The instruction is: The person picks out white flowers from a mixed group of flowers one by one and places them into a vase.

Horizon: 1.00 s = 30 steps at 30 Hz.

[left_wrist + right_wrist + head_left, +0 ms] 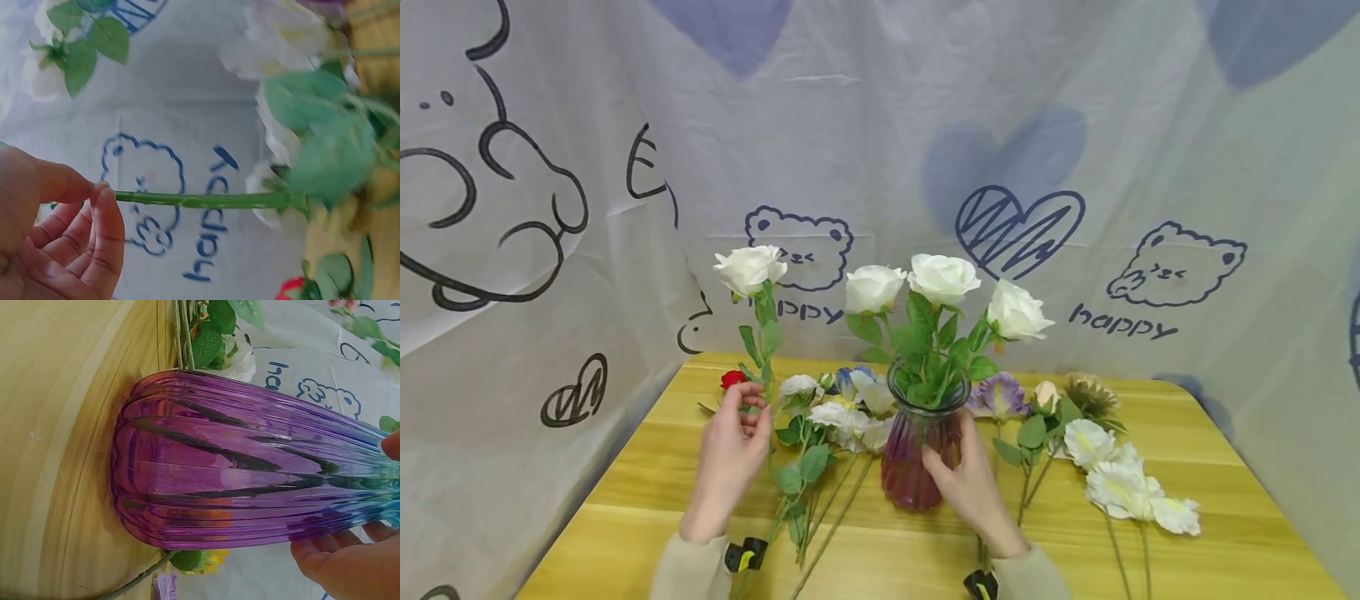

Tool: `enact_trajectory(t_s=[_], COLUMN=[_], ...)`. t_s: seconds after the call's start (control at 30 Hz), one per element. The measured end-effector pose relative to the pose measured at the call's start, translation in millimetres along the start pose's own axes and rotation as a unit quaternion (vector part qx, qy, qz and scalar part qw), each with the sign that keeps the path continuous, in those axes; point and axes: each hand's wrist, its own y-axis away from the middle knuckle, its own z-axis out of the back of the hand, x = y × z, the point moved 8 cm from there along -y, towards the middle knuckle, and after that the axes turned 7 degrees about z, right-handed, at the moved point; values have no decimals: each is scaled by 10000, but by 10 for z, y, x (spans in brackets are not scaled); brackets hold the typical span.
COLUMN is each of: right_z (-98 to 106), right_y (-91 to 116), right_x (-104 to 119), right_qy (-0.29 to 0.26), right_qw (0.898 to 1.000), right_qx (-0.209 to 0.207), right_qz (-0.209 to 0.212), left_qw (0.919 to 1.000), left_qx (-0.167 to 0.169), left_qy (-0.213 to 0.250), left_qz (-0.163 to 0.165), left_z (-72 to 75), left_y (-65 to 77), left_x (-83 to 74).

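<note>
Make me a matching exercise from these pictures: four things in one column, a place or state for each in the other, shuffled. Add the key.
Things
1. vase
2. left hand
3. purple flower
4. right hand

Places and states
A. lies on the table, to the right of the glass container in the head view
B. grips the glass container
C. has three white roses standing in it
D. pinches a green stem

Right pairs
1-C, 2-D, 3-A, 4-B
</note>
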Motion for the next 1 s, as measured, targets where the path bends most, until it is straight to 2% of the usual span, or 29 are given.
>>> enact_trajectory(t_s=[0.27,0.4,0.53,0.77,0.9,1.0], right_z=[-4,-4,1,3,-2,-2], right_y=[-8,-3,-4,-4,-4,-6], right_x=[22,14,27,49,35,28], right_qy=[31,55,17,35,90,103], right_qw=[10000,9999,10000,10000,9999,9999], right_qx=[36,28,-6,-40,-19,-15], right_qz=[-55,-99,-1,70,78,98], left_qw=[9958,9917,9864,9717,9596,9543], left_qx=[305,365,316,256,275,309], left_qy=[836,1158,1381,1863,2168,2277], left_qz=[-235,-425,-838,-1432,-1773,-1910], left_z=[-120,-99,-80,-222,-253,-295], left_y=[-57,-51,-62,-220,-256,-273], left_x=[-412,-781,-1136,-1333,-1513,-1615])
